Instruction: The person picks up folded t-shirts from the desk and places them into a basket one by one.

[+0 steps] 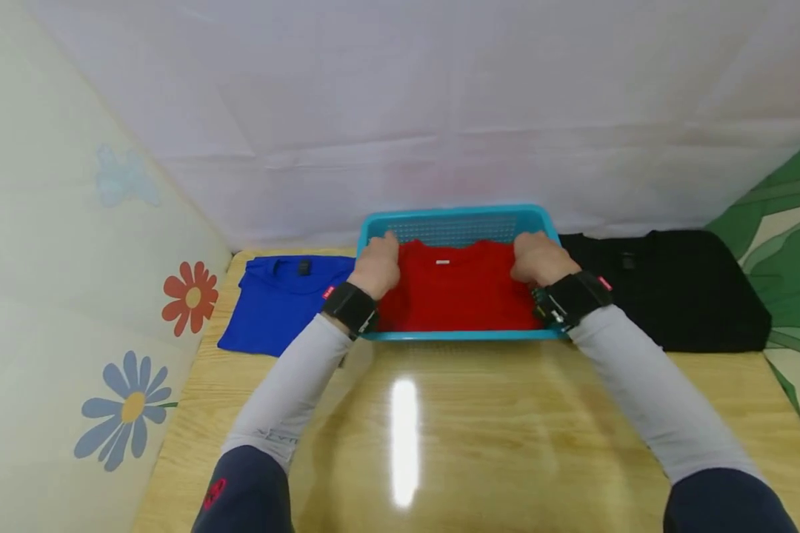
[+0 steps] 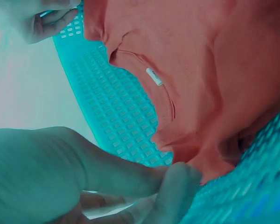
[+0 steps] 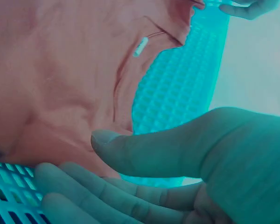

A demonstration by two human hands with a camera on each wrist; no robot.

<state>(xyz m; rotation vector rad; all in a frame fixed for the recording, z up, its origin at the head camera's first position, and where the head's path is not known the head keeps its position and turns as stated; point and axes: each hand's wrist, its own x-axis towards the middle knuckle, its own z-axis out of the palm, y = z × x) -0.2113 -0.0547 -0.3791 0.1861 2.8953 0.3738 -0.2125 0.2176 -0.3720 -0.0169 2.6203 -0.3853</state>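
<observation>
A folded red T-shirt [image 1: 456,289] with a small white neck label lies inside a turquoise plastic basket [image 1: 453,336] with perforated walls. At the basket's left side, my left hand [image 1: 378,266] pinches the shirt's shoulder corner; thumb and index finger [image 2: 177,186] meet there in the left wrist view. My right hand [image 1: 540,257] is at the opposite shoulder, inside the right wall. In the right wrist view its thumb [image 3: 144,151] lies over the shirt's edge, apart from the nearly straight fingers [image 3: 116,198] beside the wall.
Left of the basket a folded blue T-shirt [image 1: 267,311] lies on the wooden table [image 1: 480,429]. A folded black T-shirt [image 1: 693,296] lies to the right. Behind the basket hangs a white cloth [image 1: 400,96], and a flower-patterned wall [image 1: 53,296] borders the table's left side.
</observation>
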